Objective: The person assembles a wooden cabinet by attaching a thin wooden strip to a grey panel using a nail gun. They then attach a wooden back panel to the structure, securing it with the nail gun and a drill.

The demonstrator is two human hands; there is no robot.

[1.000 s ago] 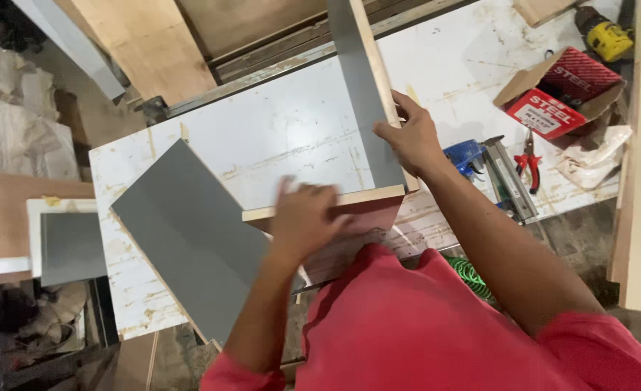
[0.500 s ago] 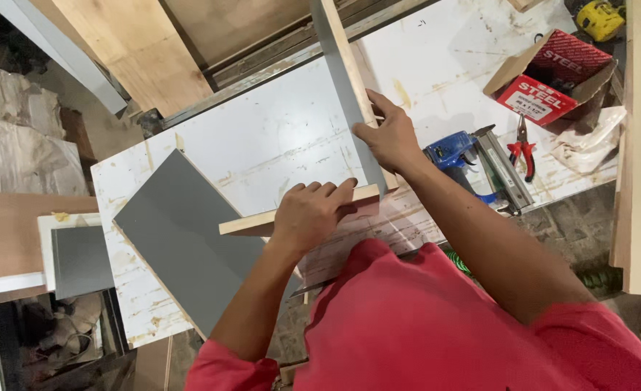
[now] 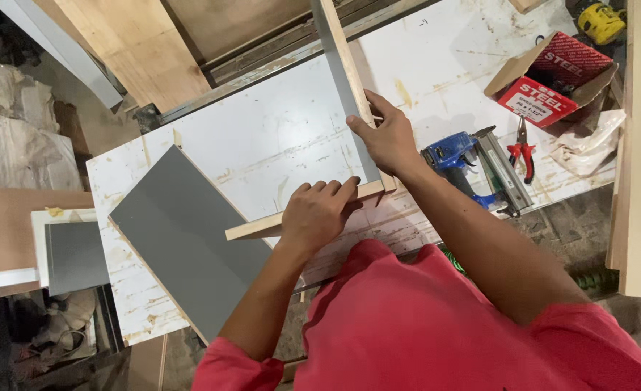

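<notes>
The white desk (image 3: pixel 262 137) is scuffed and streaked with dried glue, and on it two grey-faced boards stand on edge and meet at a corner. The long upright panel (image 3: pixel 343 80) runs away from the person, and the shorter board (image 3: pixel 262 227) lies across its near end. A loose grey panel (image 3: pixel 183 232) lies flat to the left, part of it past the desk edge.

The left hand (image 3: pixel 319 211) is clamped over the top edge of the shorter board right at the joint. The right hand (image 3: pixel 387 137) grips the long upright panel just above the corner, fingers wrapped over its edge.

The biggest risk, as I judge it, is the tall panel tipping, since it stands on a thin edge and only the right hand steadies it. Next, the corner could slide out of square if either hand eases. The flat grey panel could be knocked off by an elbow.

The blue nailer (image 3: pixel 472 163) lies just beside the right forearm; reaching for it would free one board. Red pliers (image 3: pixel 521 148) and a red cardboard box (image 3: pixel 552 80) lie farther right
</notes>
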